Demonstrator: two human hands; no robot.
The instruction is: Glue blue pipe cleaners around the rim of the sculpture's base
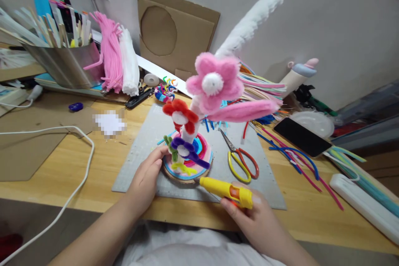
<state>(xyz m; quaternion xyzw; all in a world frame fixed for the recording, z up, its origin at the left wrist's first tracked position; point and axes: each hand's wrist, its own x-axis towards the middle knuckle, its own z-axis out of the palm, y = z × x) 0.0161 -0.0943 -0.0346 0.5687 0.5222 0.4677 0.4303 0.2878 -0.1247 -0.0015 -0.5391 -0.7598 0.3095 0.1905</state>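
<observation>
A pipe-cleaner flower decoration stands on a round wood-slice base whose top is covered with coloured rings. It carries a pink flower with a white centre, a red flower, a purple flower, a green piece and a yellow piece. A fuzzy white stem and a pink leaf reach up and right. My left hand grips the base's left edge, fingertips beside the green piece. My right hand is closed around a yellow hot glue gun, its nozzle near the base's front edge.
Scissors lie on the grey cutting mat. To the right are a black phone, loose pipe cleaners and a white power strip. A metal bin of sticks stands back left; a white cable crosses the table.
</observation>
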